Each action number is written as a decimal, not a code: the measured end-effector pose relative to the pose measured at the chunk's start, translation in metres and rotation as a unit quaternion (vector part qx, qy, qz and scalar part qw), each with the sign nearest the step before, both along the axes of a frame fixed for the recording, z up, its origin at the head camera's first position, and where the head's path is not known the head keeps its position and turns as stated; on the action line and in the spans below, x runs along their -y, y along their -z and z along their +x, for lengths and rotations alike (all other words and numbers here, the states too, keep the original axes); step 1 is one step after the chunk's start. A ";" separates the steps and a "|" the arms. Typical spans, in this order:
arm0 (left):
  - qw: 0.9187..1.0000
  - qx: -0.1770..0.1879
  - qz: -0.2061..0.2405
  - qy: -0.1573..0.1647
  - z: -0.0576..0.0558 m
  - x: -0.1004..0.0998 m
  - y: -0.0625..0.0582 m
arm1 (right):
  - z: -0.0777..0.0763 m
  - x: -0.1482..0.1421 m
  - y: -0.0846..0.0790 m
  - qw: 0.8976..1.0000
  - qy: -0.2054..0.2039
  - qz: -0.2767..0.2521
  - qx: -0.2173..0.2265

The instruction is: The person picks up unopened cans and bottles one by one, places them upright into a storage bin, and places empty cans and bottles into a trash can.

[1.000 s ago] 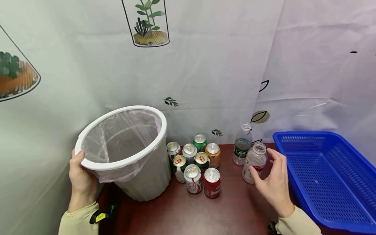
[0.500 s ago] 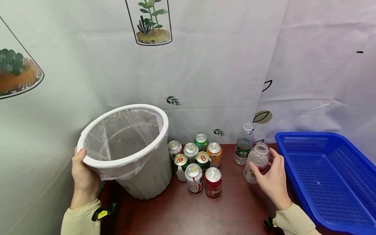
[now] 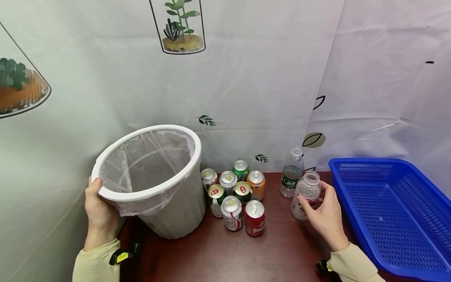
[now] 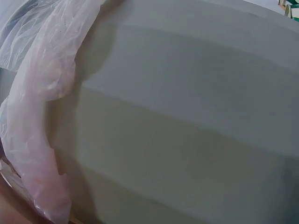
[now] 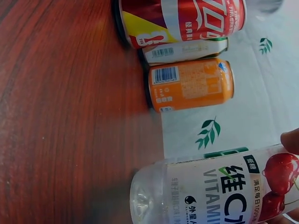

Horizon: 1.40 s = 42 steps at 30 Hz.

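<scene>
At the left stands a grey trash bin (image 3: 176, 217), its white rim tipped toward me and a clear bag (image 3: 155, 152) lining it. My left hand (image 3: 100, 213) grips this rim, thumb on top; in the left wrist view the bin's wall (image 4: 187, 107) fills the picture beside the overhanging liner (image 4: 46, 84). My right hand (image 3: 327, 221) holds a capless clear plastic bottle (image 3: 305, 192) between thumb and fingers. Cherries show on the bottle's label (image 5: 224, 186) in the right wrist view. Just behind it is a second clear bottle (image 3: 291, 176) with a green label.
Several drink cans stand grouped right of the bin, among them a red can (image 3: 255, 219) and an orange can (image 3: 256, 186). A blue plastic basket (image 3: 356, 231) sits at the right. A printed cloth (image 3: 246, 78) hangs behind the dark red table (image 3: 225, 258).
My right fingers have closed in from beside the bottle to hold it. The left hand keeps its grip on the bin, and the view has shifted slightly.
</scene>
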<state>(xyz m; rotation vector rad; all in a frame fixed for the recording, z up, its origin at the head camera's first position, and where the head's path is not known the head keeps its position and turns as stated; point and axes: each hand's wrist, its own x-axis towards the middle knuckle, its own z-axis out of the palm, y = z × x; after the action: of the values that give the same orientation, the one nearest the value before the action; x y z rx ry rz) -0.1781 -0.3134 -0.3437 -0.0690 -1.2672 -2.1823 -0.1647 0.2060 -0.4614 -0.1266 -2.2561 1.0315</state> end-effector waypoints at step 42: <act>1.000 0.009 -0.026 -0.004 0.001 0.002 0.002 | -0.017 0.057 -0.095 0.977 -0.155 -0.118 -0.083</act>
<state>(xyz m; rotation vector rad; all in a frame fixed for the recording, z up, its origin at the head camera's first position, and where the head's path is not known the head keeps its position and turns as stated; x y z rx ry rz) -0.1771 -0.3153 -0.3454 -0.0654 -1.3325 -2.1476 -0.1816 0.1488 -0.3664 0.2119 -2.0359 1.4184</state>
